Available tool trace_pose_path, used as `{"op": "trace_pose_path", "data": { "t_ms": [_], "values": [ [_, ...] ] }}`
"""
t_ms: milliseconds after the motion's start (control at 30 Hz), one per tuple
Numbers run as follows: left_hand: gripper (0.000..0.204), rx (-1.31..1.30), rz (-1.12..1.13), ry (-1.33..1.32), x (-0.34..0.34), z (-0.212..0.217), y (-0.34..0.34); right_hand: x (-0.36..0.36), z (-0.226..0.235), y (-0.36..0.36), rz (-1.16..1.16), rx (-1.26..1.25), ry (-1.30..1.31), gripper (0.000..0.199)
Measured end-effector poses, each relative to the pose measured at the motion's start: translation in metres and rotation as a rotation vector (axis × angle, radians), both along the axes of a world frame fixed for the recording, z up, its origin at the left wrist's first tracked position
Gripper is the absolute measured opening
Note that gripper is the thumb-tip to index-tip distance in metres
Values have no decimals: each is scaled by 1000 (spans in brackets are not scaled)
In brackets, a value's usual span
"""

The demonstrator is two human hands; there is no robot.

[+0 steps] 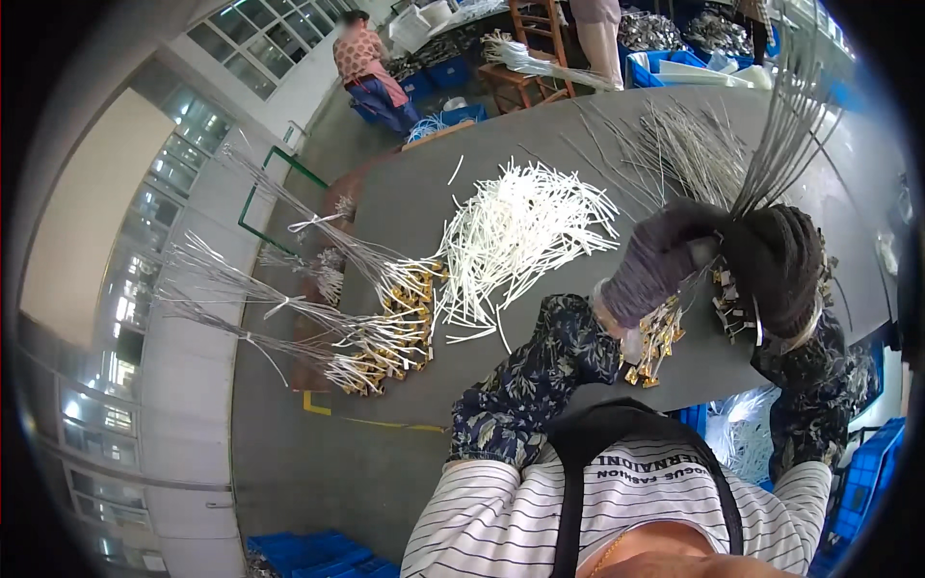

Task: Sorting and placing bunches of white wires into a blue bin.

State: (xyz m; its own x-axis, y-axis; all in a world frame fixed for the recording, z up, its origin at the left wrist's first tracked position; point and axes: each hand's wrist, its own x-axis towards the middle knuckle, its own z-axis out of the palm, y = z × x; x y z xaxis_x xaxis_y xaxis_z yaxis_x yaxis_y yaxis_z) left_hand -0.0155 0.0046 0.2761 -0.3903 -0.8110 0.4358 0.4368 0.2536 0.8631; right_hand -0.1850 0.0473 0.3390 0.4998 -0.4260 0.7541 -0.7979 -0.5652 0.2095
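Note:
My right hand [776, 265], in a dark glove, is closed round a bundle of thin grey wires [785, 125] that fans upward from it. My left hand [660, 260], in a purplish-grey glove with a bare thumb tip, is closed and meets the right hand. What its fingers pinch is hidden. Below the left hand are gold-coloured metal terminals [650, 352] on white leads; more terminals [732, 303] show beneath the right hand. Beyond my hands lies a loose pile of grey wires [689, 154]. A heap of short white tubes [525, 236] spreads to the left.
Tied wire bundles with gold ends [385, 337] lie along the left edge of the grey table [472, 371], their wires overhanging it. Blue crates [308, 554] stand on the floor. At the back are a wooden chair [540, 39] and another person [366, 72].

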Motion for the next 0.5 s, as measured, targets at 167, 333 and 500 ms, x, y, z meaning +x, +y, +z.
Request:
{"op": "trace_pose_path", "data": {
  "t_ms": [167,333,500],
  "values": [
    [19,-483,180,-356,4,12,-16,-9,-6,-1,-4,47,-114,14],
    [18,-734,402,-501,30,6,-48,-24,-16,9,-71,166,38,11],
    [12,-341,409,-322,7,-25,-35,-27,-47,29,66,553,-513,8]
  ]
}}
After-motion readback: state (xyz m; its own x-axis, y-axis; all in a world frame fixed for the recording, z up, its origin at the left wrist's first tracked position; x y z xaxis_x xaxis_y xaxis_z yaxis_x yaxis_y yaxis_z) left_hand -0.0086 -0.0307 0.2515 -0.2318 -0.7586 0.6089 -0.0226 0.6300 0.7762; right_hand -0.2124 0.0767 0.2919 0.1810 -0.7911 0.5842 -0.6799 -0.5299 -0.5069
